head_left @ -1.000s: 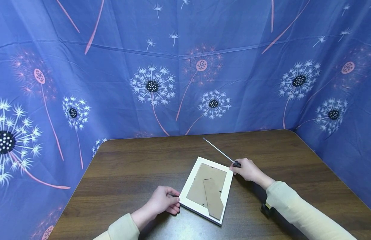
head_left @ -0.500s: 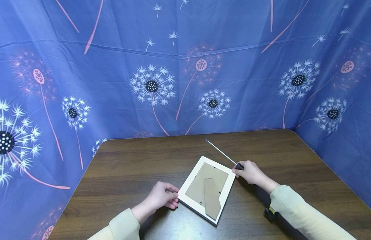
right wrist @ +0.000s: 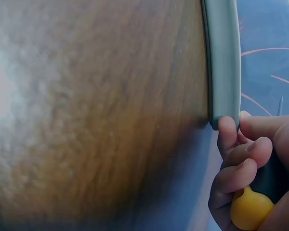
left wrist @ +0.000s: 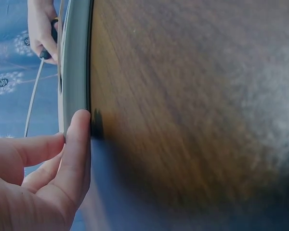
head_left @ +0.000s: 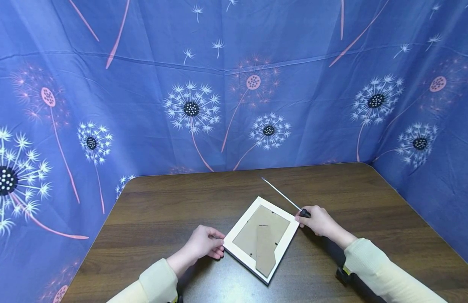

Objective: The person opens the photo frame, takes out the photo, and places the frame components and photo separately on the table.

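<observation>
One big blue cloth (head_left: 143,143) with pink and white dandelions hung behind and at both sides. In front of it I had one brown wooden table (head_left: 173,206), with two round corners at its far edge. My two pale sleeves (head_left: 374,261) reached in over it, one from each side.

One white picture frame (head_left: 243,221) was between my hands, near the middle of the table, turned so its back faced up. It sat crooked, with one corner toward the cloth and one toward me. Wood showed all around it, with wide room past each hand and a strip behind, up to the far edge.

My left hand (head_left: 201,244) pinched the frame's left corner with thumb and fingers. My right hand (head_left: 321,221) pinched the right corner, and its other fingers curled around one screwdriver (head_left: 281,193). The tool's thin rod poked out past the frame, to the far left. Its handle was black and yellow.

One brown stand (head_left: 265,249) lay flat on the frame's back. I could count at least three tiny black tabs (head_left: 276,243) by the inside edge.
</observation>
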### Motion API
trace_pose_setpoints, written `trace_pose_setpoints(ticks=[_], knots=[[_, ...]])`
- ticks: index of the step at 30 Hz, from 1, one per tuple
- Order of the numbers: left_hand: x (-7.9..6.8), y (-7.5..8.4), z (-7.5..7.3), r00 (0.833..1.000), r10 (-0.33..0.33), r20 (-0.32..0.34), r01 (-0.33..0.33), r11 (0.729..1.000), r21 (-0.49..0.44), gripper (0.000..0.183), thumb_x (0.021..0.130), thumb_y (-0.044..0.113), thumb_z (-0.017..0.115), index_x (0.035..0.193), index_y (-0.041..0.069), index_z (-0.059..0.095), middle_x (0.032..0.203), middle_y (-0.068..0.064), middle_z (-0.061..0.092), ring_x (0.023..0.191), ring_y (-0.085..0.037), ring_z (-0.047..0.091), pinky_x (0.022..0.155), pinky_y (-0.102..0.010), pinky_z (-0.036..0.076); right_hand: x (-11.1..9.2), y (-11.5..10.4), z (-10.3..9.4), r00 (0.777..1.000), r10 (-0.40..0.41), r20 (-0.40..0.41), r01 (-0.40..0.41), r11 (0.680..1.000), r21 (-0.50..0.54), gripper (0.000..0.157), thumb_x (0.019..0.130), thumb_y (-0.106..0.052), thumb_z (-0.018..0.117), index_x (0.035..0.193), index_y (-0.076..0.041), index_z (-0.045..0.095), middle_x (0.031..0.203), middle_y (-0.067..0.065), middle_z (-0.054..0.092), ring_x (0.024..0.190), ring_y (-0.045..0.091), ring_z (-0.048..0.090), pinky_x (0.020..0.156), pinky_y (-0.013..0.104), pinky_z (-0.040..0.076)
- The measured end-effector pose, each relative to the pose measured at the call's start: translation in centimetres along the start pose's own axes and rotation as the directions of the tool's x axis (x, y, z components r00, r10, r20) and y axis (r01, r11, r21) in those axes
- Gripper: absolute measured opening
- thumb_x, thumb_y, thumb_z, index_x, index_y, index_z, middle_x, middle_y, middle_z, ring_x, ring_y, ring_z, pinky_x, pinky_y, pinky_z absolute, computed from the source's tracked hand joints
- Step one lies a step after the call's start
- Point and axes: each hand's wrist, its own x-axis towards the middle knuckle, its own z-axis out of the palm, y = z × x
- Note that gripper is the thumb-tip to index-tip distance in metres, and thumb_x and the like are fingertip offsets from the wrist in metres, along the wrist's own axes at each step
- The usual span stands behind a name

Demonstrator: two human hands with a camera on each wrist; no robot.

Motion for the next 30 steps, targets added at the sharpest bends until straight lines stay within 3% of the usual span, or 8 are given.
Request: trace_pose_setpoints(ticks=[15,30], knots=[[0.9,0.4,-0.3,1.0,0.011,-0.028,-0.01,1.0,0.028,0.014,0.088,-0.007,0.057,0.097,-0.017,0.061,0.068,-0.017,0.065,0.058,-0.02,0.067,0.055,-0.033,0.06,-0.9,0.2,0.1,0.999,0.028,-0.024,-0.028,1.0,0.008,0.007,0.089,-0.014,0.062,0.088,-0.008,0.065,0.062,-0.001,0.059,0.033,0.006,0.036,0.031,0.021,0.036],[1.8,0.8,-0.7,0.997,0.011,-0.073,-0.006,0.998,0.067,0.011,0.088,-0.008,0.057,0.092,-0.016,0.063,0.067,-0.017,0.065,0.057,-0.022,0.067,0.055,-0.033,0.06,-2.2,0.0,0.1,0.999,0.036,0.005,-0.036,0.999,0.012,0.005,0.089,-0.012,0.062,0.088,-0.008,0.064,0.063,-0.001,0.061,0.033,0.005,0.036,0.031,0.021,0.035]])
